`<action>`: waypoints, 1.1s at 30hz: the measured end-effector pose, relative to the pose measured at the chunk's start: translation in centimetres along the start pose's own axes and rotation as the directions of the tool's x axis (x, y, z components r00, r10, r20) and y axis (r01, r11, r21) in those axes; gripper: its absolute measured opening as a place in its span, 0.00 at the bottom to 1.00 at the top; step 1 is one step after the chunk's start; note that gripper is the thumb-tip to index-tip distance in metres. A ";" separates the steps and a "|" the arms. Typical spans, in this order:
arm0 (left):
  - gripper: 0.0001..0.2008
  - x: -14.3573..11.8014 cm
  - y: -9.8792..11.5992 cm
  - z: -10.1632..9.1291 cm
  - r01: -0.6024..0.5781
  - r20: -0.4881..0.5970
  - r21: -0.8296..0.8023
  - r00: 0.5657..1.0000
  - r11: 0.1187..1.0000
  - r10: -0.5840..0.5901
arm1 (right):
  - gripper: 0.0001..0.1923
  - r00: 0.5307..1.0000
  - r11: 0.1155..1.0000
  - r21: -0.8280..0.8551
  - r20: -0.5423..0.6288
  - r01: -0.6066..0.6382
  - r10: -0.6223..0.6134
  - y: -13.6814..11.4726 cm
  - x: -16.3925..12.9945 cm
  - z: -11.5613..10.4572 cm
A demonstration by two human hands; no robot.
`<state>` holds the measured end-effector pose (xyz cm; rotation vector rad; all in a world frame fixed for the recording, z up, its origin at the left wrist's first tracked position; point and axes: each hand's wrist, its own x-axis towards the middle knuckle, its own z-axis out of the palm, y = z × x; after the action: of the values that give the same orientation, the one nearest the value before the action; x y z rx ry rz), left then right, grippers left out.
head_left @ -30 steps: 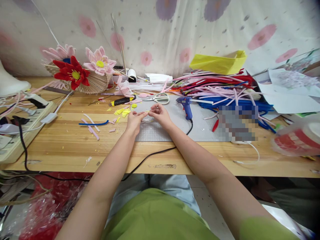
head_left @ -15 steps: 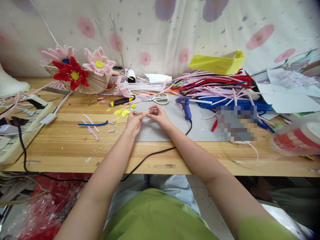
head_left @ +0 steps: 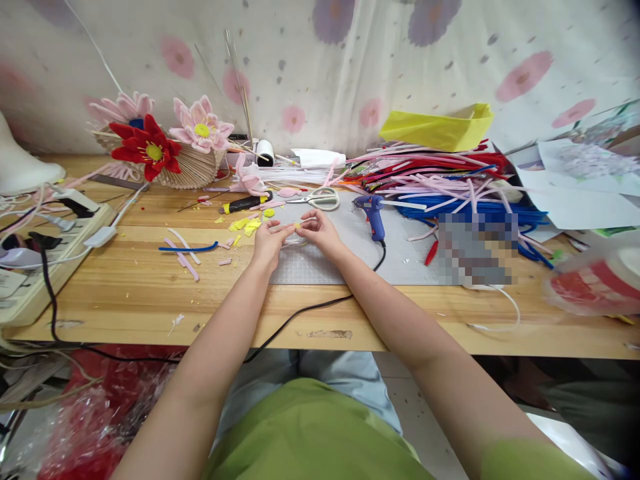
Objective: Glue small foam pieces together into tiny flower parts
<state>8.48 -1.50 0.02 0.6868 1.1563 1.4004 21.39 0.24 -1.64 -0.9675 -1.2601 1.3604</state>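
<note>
Both arms stretched forward over the counter (head_left: 150, 293), left hand (head_left: 267, 241) and right hand (head_left: 320, 232) meeting above the grey mat (head_left: 350, 257), each grip pinching a thin pale stick (head_left: 294, 225) with a yellow tip, long axis lying left to right

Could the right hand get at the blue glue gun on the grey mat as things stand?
Probably yes: the blue glue gun lies just beside the right hand with bare grey mat between, but that hand is pinching a small yellow-tipped piece.
</note>
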 end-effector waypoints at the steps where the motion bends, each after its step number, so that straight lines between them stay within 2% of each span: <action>1: 0.27 0.0 0.0 0.0 0.001 -0.012 0.006 1.000 1.000 -0.001 | 0.24 1.000 1.000 -0.008 -0.004 0.006 -0.007 -0.1 0.0 0.0; 8: 0.30 0.1 0.0 0.0 0.016 -0.044 0.039 0.999 0.999 -0.014 | 0.22 0.996 0.996 -0.065 -0.053 0.067 -0.070 0.0 0.1 -0.1; 18: 0.32 0.3 -0.3 0.0 -0.019 -0.057 0.043 0.998 0.999 0.022 | 0.23 0.993 0.991 -0.077 -0.042 0.111 -0.114 0.4 0.3 0.0; 28: 0.27 0.7 -0.8 0.3 -0.011 0.026 -0.186 1.000 0.983 0.016 | 0.23 0.996 0.996 -0.039 0.041 0.076 -0.074 0.3 0.2 0.2; 33: 0.26 0.7 -0.7 0.3 0.011 0.060 -0.217 0.998 0.976 0.002 | 0.24 0.997 0.997 -0.033 0.038 0.071 -0.070 0.3 0.1 0.4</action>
<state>8.89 -0.80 -0.69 0.5657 0.9405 1.4669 20.95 0.26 -1.83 -0.9171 -1.3373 1.3111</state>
